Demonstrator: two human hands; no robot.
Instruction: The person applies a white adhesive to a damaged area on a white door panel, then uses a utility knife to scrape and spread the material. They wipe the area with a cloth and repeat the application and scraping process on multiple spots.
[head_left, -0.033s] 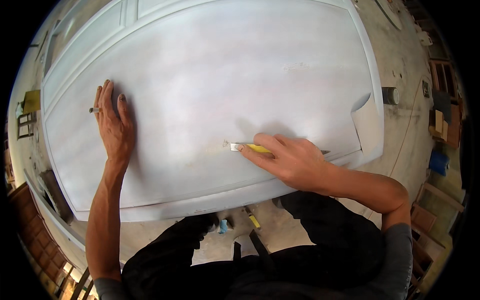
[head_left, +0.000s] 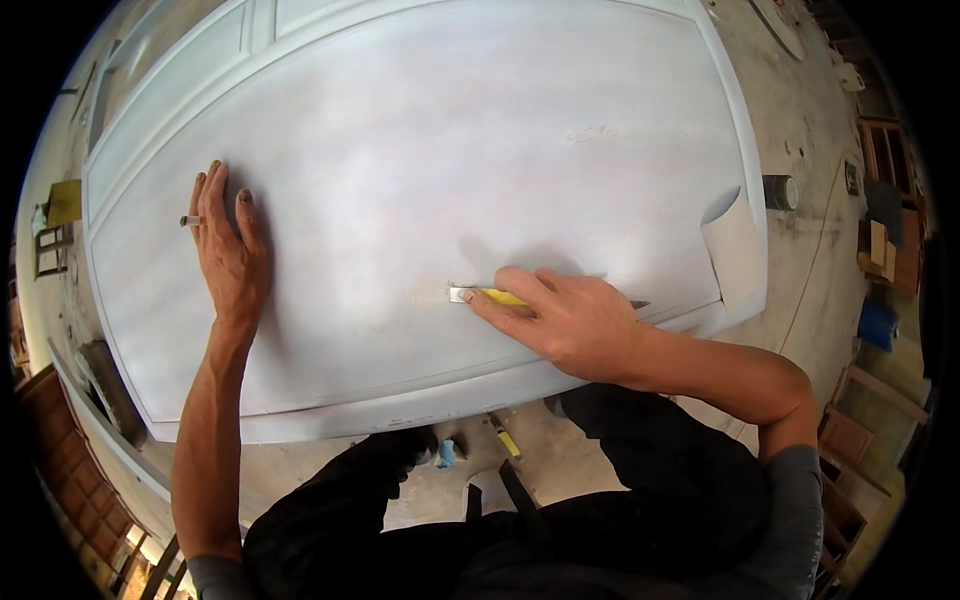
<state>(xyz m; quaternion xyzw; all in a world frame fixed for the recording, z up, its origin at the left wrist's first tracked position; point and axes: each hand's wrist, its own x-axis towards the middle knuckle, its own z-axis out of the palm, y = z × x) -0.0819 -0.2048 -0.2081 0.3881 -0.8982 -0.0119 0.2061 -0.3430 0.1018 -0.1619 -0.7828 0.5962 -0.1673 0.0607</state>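
Scraper (head_left: pixel 503 298) (reddish panel marks (head_left: pixel 594 133), unreadable)

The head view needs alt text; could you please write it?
Bare right hand holding a yellow-handled tool with a flat metal tip at a large, pale painted panel. The left hand lies flat on it, holding a short pale stick.

Flat-bladed scraper (head_left: pixel 507 297): yellow body, pale blade, dark tapered rear end; held crosswise, blade pointing left at rough patch (head_left: pixel 432 297) | White panel (head_left: pixel 430 150): face up, raised border, smooth broad field, scattered surface marks
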